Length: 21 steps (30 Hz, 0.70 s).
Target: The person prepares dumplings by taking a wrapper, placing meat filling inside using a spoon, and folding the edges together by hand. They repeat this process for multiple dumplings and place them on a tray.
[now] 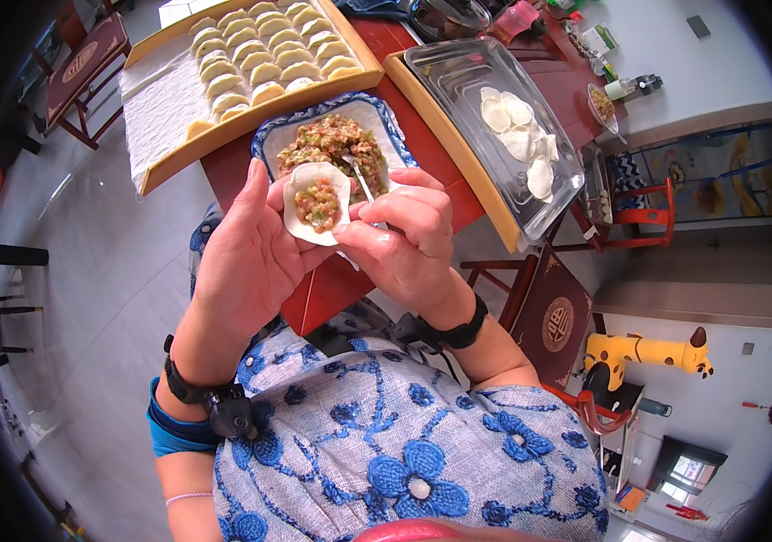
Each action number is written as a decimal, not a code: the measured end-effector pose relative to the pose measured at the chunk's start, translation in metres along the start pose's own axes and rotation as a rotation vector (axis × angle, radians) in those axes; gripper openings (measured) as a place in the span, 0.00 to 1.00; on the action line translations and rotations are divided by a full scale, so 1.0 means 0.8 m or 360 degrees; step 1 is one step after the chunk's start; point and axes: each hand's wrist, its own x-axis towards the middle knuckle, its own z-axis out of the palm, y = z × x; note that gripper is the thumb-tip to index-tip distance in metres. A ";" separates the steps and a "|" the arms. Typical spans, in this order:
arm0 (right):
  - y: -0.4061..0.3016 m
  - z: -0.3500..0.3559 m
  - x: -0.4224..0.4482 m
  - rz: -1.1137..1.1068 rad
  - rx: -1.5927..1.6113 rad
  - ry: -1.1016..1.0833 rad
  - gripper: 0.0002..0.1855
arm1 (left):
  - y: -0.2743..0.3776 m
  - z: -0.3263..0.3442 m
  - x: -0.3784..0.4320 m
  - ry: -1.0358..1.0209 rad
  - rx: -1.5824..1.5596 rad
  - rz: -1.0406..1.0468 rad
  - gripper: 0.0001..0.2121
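Observation:
A round dumpling wrapper (pixel 296 229) lies across the fingers of my left hand (pixel 240 261), with a mound of minced filling (pixel 318 204) at its middle. The thumb of that hand points up, clear of the wrapper. My right hand (pixel 406 237) pinches the wrapper's lower right edge between thumb and fingertips. Just behind those fingers, a metal spoon (pixel 361 180) has its far end in the filling of a blue-and-white dish (pixel 393 129); whether my hand touches its handle I cannot tell. More chopped filling (pixel 332 135) is heaped in that dish.
Rows of folded dumplings (pixel 264 51) lie on a cloth-lined wooden tray (pixel 264 112) at the upper left. To the right, a clear rectangular tray (pixel 494 183) holds loose wrappers (pixel 518 139). Both trays reach over the red table (pixel 335 291). A chair (pixel 548 318) stands at the right.

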 end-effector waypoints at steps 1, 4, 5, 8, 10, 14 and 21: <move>-0.003 -0.001 0.004 0.0061 0.0083 0.0009 0.13 | 0.000 -0.001 -0.001 -0.0009 0.0023 -0.0002 0.30; -0.013 -0.010 0.018 0.0309 0.0319 -0.0018 0.13 | -0.002 0.000 -0.007 -0.0062 0.0133 -0.0014 0.32; -0.016 -0.010 0.021 0.0412 0.0400 -0.0005 0.12 | -0.002 0.001 -0.009 -0.0048 0.0168 -0.0011 0.32; -0.019 -0.004 0.025 0.0628 0.0617 0.0050 0.09 | -0.005 0.008 -0.011 -0.0033 0.0281 0.0017 0.34; -0.022 -0.005 0.030 0.0750 0.0721 0.0043 0.09 | -0.005 0.011 -0.013 -0.0029 0.0375 0.0063 0.35; -0.018 -0.003 0.030 0.0768 0.0777 0.0027 0.09 | -0.005 0.010 -0.017 -0.0202 0.0505 0.0121 0.36; -0.020 0.000 0.034 0.0958 0.1014 0.0064 0.08 | -0.008 0.010 -0.021 -0.0161 0.0584 0.0300 0.36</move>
